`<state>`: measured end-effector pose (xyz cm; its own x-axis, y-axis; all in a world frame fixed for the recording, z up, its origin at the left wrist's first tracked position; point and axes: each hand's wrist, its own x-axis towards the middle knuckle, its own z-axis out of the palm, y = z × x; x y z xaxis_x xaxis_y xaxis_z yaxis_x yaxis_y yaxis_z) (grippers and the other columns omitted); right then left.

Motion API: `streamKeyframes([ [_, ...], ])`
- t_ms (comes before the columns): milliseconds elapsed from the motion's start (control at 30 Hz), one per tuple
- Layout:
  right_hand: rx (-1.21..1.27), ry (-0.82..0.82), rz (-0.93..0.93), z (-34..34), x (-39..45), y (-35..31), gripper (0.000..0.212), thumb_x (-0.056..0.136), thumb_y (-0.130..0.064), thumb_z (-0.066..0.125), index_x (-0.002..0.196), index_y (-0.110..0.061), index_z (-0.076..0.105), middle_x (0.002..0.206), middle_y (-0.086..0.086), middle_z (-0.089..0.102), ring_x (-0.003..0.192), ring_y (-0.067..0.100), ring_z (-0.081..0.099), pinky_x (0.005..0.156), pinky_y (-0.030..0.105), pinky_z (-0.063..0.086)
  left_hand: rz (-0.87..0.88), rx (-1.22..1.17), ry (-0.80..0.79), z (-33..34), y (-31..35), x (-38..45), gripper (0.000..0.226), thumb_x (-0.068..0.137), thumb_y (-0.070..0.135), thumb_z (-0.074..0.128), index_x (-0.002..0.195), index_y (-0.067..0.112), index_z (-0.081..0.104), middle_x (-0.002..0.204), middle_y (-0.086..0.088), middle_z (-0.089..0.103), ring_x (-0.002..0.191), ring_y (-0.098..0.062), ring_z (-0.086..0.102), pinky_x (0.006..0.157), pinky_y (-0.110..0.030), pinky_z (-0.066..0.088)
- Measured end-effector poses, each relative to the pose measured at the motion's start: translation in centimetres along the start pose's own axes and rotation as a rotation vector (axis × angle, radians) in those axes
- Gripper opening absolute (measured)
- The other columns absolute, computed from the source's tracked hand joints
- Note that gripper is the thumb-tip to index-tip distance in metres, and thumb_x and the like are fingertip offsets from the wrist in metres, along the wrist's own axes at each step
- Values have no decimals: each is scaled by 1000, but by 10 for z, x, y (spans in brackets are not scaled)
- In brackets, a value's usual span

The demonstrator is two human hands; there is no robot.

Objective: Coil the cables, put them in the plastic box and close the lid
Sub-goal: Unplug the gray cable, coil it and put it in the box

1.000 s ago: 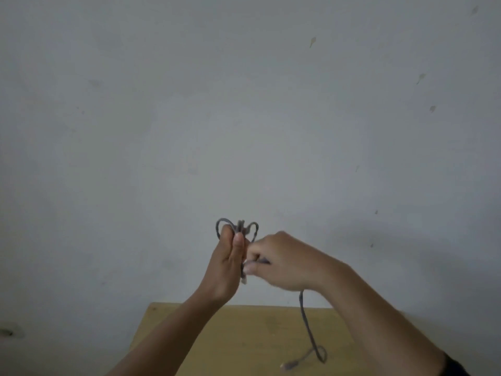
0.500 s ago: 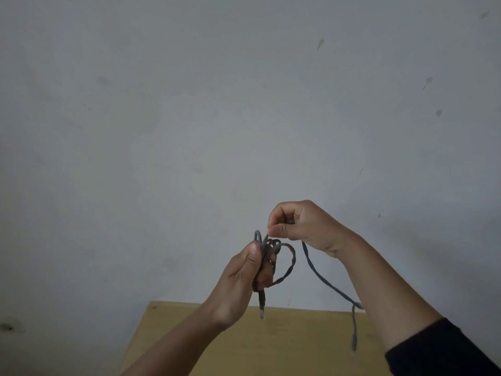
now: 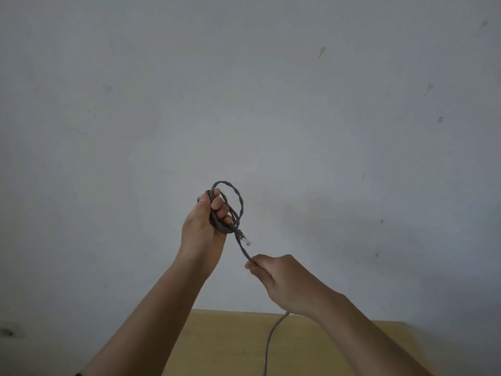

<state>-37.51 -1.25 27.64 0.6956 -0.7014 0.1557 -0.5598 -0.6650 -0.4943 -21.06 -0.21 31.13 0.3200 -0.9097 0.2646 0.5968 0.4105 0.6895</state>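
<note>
A thin grey cable is partly wound into small loops. My left hand is raised in front of the wall and is closed around those loops. One plug end sticks out just below the loops. My right hand is lower and to the right, pinching the free run of the same cable, which is stretched between the two hands. Below my right hand the cable tail hangs down over the table. No plastic box or lid is in view.
A light wooden table shows at the bottom edge, its far edge against a plain grey-white wall that fills most of the view. A dark mark sits low on the wall at the left.
My right hand has dropped from above the coil to below it, sliding down the cable. My left hand has risen with the loops, and one more loop stands above it.
</note>
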Motion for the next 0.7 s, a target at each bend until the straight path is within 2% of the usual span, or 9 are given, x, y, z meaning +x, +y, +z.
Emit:
streamKeyframes([
  [100,-98,-96,-11,-9,-5,-19,25,97,-31,38,103,-16,57,76,5,59,59,19,50,59,33,43,27,179,96,-12,-11,0,28,102,20,27,89,16,52,67,8,49,59,-10,41,60,-23,38],
  [167,-106,-162,-20,-20,-7,-32,23,95,-30,43,94,-14,59,76,0,56,63,17,50,59,31,40,81,519,134,-21,-21,-7,27,101,23,29,87,14,51,68,5,51,62,-15,42,64,-30,37],
  [233,-125,-177,-53,-37,-7,-42,21,93,-31,50,85,-15,61,68,-6,53,61,14,50,56,29,38,114,817,51,-29,-31,-20,29,101,26,30,85,9,48,67,5,52,62,-13,43,63,-31,37],
  [300,-104,-135,-59,-58,-3,-44,18,87,-33,60,78,-18,64,61,-9,52,55,10,46,53,26,36,78,911,-125,-34,-42,-40,32,99,30,30,79,11,47,60,11,51,55,-6,42,59,-24,36],
  [400,37,-74,-43,-81,5,-33,14,78,-34,71,74,-21,65,59,-1,56,54,9,45,56,25,37,-66,732,-352,-27,-51,-70,36,99,33,30,78,16,53,55,8,40,49,-8,32,51,-18,31],
  [500,271,-49,-64,-83,12,-15,11,74,-29,76,74,-22,68,74,20,61,65,26,52,66,41,47,-221,440,-346,-17,-47,-79,31,90,37,42,77,14,59,50,6,26,44,-10,19,45,-19,22],
  [533,346,-16,-74,-81,13,-11,9,74,-27,77,75,-23,69,77,21,63,65,24,54,67,39,48,-245,364,-337,-14,-44,-79,34,88,37,39,76,13,59,49,7,24,44,-9,16,44,-20,20],
  [600,501,41,-65,-73,12,-6,7,74,-26,74,79,-23,71,75,8,63,54,11,47,52,22,41,-262,252,-327,-10,-40,-76,40,88,38,33,72,13,60,47,10,21,42,-7,14,43,-21,15],
  [700,644,47,-34,-55,10,-3,18,81,-32,63,97,-31,72,92,-9,70,61,16,48,50,25,39,-269,148,-295,-8,-33,-68,41,89,39,36,68,14,60,45,12,23,40,-6,16,42,-22,14],
])
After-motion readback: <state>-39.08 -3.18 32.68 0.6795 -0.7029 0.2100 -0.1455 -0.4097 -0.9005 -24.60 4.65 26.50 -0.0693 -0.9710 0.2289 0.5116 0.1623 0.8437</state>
